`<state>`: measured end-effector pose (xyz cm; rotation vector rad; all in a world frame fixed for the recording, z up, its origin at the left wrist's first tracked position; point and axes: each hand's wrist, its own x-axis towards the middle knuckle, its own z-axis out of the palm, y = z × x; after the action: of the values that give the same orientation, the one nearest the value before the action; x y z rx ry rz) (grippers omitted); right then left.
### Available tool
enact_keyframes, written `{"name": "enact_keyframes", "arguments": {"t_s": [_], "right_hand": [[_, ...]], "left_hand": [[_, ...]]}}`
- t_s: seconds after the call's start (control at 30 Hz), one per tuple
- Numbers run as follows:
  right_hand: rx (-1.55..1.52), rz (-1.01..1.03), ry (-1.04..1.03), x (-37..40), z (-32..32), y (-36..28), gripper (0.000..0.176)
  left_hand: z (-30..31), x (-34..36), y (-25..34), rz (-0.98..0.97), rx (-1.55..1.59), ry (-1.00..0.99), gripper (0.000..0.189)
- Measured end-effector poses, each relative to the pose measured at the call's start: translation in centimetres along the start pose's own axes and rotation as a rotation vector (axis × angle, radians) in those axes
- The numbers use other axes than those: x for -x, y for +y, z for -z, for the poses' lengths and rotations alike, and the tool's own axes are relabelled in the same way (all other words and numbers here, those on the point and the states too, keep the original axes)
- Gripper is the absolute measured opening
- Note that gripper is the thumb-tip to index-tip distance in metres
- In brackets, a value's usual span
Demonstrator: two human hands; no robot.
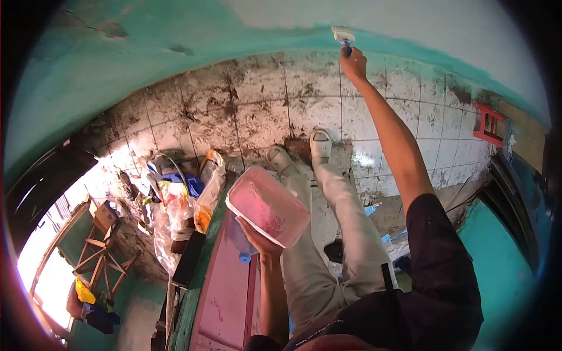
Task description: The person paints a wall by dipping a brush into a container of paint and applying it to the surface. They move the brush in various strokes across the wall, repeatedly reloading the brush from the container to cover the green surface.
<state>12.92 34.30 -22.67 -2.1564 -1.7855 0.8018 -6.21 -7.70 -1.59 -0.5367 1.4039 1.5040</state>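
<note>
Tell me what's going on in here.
A person is painting a wall. The right hand holds a brush against it, up where teal meets white. The left hand props a pink tub from below. Their sandals stand on a stained tiled floor, with a heap of bags to one side.
</note>
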Motion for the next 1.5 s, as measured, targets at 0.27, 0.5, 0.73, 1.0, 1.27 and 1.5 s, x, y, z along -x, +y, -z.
{"name": "enact_keyframes", "arguments": {"t_s": [0.27,0.5,0.73,1.0,1.27,1.5], "right_hand": [[-0.374,0.098,0.066,6.4,25.8,-13.7,0.04],[-0.506,0.402,0.475,14.0,39.1,-23.6,0.033],[-0.039,0.182,0.3,6.6,20.2,-14.3,0.036],[-0.192,0.155,0.057,8.9,27.8,-14.9,0.038],[-0.659,0.373,0.546,17.1,43.1,-24.7,0.03],[-0.292,0.313,0.537,12.8,35.7,-23.0,0.02]], "left_hand": [[-4.4,4.5,5.8,0.026,0.158,-0.255,0.073],[-7.6,7.9,9.6,-0.064,0.068,-0.347,0.07],[-7.0,9.2,11.9,-0.056,0.04,-0.41,0.071],[-3.8,7.8,12.0,-0.056,-0.025,-0.414,0.07],[-6.0,12.2,14.6,-0.147,-0.065,-0.434,0.074],[-6.3,12.4,15.6,-0.123,-0.136,-0.477,0.074]]}}
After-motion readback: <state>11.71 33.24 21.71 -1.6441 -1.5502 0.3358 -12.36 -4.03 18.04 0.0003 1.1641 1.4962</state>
